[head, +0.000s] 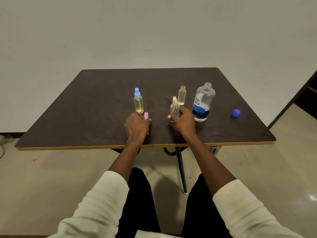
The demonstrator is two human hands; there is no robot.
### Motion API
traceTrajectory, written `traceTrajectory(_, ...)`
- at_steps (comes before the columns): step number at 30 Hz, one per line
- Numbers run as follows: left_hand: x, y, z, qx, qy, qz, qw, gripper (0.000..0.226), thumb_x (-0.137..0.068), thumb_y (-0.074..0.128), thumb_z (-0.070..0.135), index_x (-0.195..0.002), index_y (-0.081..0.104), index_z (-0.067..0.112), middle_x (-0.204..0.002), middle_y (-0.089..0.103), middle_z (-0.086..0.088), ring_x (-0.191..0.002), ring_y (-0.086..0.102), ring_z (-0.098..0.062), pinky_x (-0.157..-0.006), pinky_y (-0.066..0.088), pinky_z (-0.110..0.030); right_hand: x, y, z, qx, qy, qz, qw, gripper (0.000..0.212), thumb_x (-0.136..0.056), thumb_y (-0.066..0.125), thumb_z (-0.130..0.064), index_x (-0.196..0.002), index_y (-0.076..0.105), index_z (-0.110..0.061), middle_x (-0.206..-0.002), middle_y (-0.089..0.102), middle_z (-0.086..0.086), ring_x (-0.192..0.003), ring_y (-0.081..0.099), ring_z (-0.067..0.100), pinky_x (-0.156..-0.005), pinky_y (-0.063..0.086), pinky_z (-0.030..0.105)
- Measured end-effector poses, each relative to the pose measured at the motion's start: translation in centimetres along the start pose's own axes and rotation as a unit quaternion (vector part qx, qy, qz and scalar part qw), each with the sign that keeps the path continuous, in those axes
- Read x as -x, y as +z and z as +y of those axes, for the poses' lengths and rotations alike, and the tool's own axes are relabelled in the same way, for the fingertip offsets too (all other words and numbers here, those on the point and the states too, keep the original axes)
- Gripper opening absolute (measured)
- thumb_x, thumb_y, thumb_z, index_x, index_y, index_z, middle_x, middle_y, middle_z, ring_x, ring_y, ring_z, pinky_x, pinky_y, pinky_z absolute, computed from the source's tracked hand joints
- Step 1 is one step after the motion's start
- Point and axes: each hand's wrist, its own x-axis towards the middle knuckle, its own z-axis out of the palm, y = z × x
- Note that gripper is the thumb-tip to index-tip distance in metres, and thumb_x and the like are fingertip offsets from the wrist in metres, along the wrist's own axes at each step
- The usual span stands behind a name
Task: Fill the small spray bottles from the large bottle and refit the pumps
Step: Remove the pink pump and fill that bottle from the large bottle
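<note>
My left hand [136,126] holds a pink spray pump [146,115], whose thin tube pokes out below the hand. My right hand [183,121] grips a small clear bottle [174,110] with an open neck, standing on the dark table [85,109]. Behind that bottle a second pink pump [174,98] is partly hidden. Further back stands a small yellowish bottle [181,96] without a pump. To the left, a small yellow bottle [138,103] carries a blue pump. The large bottle [203,102], uncapped, stands right of my right hand.
A blue cap [235,113] lies on the table to the right of the large bottle. The table's front edge [145,147] runs just below my wrists. A dark doorway is at the far right.
</note>
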Motion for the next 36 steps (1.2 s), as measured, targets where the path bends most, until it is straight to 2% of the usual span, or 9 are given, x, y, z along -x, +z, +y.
traceTrajectory(4, -0.2, 1.2, 1.4, -0.003, 0.018, -0.004, 1.0, 0.033, -0.096, 0.061, 0.041, -0.08, 0.067, 0.014, -0.076, 0.067, -0.001, -0.074, 0.065, -0.018, -0.073, 0.051, -0.035, -0.2, -0.1, 0.0, -0.001, -0.018, 0.011, 1.0, 0.033, -0.08, 0.078, -0.026, -0.107, 0.066, -0.012, -0.103, 0.069, 0.002, -0.092, 0.062, 0.015, -0.072, 0.042, 0.025)
traceTrajectory(10, -2.1, 3.8, 3.0, -0.034, 0.058, -0.002, 0.998, 0.044, -0.1, 0.049, 0.049, -0.082, 0.067, 0.013, -0.079, 0.067, -0.005, -0.078, 0.065, -0.024, -0.074, 0.054, -0.038, -0.9, 0.7, 0.2, -0.033, -0.027, 0.019, 0.999, 0.043, -0.077, 0.079, -0.023, -0.115, 0.062, -0.016, -0.109, 0.07, 0.0, -0.099, 0.065, 0.014, -0.086, 0.053, 0.033)
traceTrajectory(15, -3.8, 5.0, 3.2, -0.075, 0.071, -0.001, 0.995, 0.048, -0.102, 0.043, 0.05, -0.088, 0.068, 0.011, -0.085, 0.068, -0.007, -0.081, 0.065, -0.025, -0.068, 0.043, -0.033, -1.8, 1.8, -0.3, -0.017, -0.069, 0.043, 0.997, 0.04, -0.079, 0.077, -0.022, -0.116, 0.063, -0.015, -0.106, 0.069, 0.002, -0.094, 0.064, 0.015, -0.08, 0.05, 0.028)
traceTrajectory(20, -4.7, 5.7, 3.6, -0.103, 0.073, 0.01, 0.992, 0.053, -0.104, 0.037, 0.05, -0.094, 0.07, 0.01, -0.09, 0.069, -0.008, -0.085, 0.066, -0.027, -0.07, 0.044, -0.033, -3.5, 3.2, -1.0, -0.012, -0.078, 0.054, 0.995, 0.019, -0.081, 0.074, -0.02, -0.099, 0.068, -0.015, -0.095, 0.069, 0.004, -0.084, 0.062, 0.016, -0.07, 0.044, 0.025)
traceTrajectory(25, -5.0, 6.6, 3.7, -0.091, 0.076, 0.005, 0.993, 0.057, -0.105, 0.031, 0.051, -0.09, 0.07, 0.012, -0.085, 0.069, -0.007, -0.08, 0.066, -0.025, -0.074, 0.055, -0.038, -4.2, 4.4, -1.2, -0.012, -0.068, 0.095, 0.993, 0.009, -0.089, 0.066, -0.027, -0.085, 0.058, -0.026, -0.082, 0.064, -0.007, -0.074, 0.059, 0.011, -0.067, 0.048, 0.028)
traceTrajectory(27, -5.2, 6.8, 3.8, -0.096, 0.075, 0.006, 0.992, 0.057, -0.105, 0.031, 0.051, -0.091, 0.07, 0.012, -0.085, 0.069, -0.006, -0.081, 0.066, -0.025, -0.071, 0.052, -0.035, -4.7, 4.7, -1.0, 0.007, -0.058, 0.1, 0.993, 0.013, -0.091, 0.063, -0.031, -0.095, 0.059, -0.019, -0.08, 0.06, -0.009, -0.072, 0.056, 0.01, -0.066, 0.046, 0.029)
traceTrajectory(30, -5.4, 7.1, 3.9, -0.103, 0.069, 0.014, 0.992, 0.058, -0.105, 0.03, 0.052, -0.093, 0.07, 0.012, -0.088, 0.07, -0.007, -0.083, 0.067, -0.026, -0.072, 0.052, -0.036, -5.3, 5.1, -0.9, 0.038, -0.054, 0.1, 0.993, 0.039, -0.091, 0.062, -0.037, -0.116, 0.056, -0.008, -0.082, 0.061, -0.005, -0.073, 0.058, 0.014, -0.066, 0.043, 0.028)
traceTrajectory(34, -5.9, 7.4, 4.3, -0.123, 0.064, 0.014, 0.99, 0.058, -0.105, 0.029, 0.052, -0.096, 0.071, 0.012, -0.092, 0.071, -0.008, -0.087, 0.067, -0.027, -0.07, 0.043, -0.033, -6.1, 5.1, -1.2, 0.041, -0.046, 0.098, 0.993, 0.019, -0.091, 0.064, -0.032, -0.092, 0.056, -0.014, -0.074, 0.058, -0.003, -0.067, 0.052, 0.014, -0.064, 0.037, 0.027)
traceTrajectory(36, -6.0, 7.5, 4.4, -0.127, 0.064, 0.016, 0.99, 0.058, -0.106, 0.029, 0.052, -0.097, 0.071, 0.012, -0.092, 0.071, -0.007, -0.088, 0.067, -0.026, -0.069, 0.04, -0.032, -6.3, 5.1, -1.3, 0.04, -0.039, 0.095, 0.994, 0.021, -0.09, 0.065, -0.028, -0.078, 0.051, -0.018, -0.073, 0.059, -0.002, -0.066, 0.053, 0.015, -0.063, 0.035, 0.026)
